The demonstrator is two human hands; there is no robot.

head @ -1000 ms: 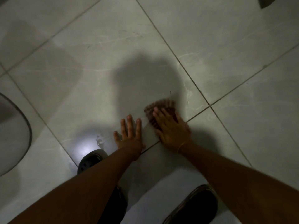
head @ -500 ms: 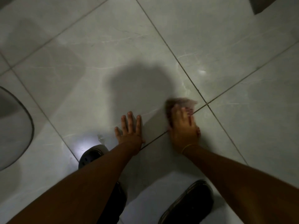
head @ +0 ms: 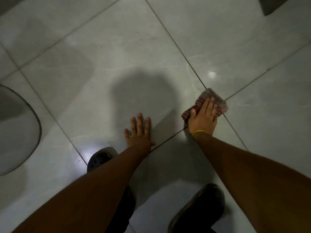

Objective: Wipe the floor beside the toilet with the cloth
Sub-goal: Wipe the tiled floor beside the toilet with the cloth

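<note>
A reddish striped cloth (head: 218,102) lies flat on the pale grey tiled floor (head: 117,56), right where several grout lines cross. My right hand (head: 202,117) presses down on it, fingers spread over the fabric, a yellow band on the wrist. My left hand (head: 138,132) rests flat on the tile to the left of it, fingers apart and holding nothing. The curved rim of the toilet (head: 20,132) shows at the left edge, well apart from both hands.
Two dark shoes stand near the bottom, one (head: 101,158) by my left forearm, the other (head: 200,209) under my right arm. A dark object (head: 272,4) cuts into the top right corner. My head's shadow falls across the middle tile.
My right hand has slid the cloth to the right and slightly away, from beside the left hand onto the grout crossing. The left hand has stayed planted.
</note>
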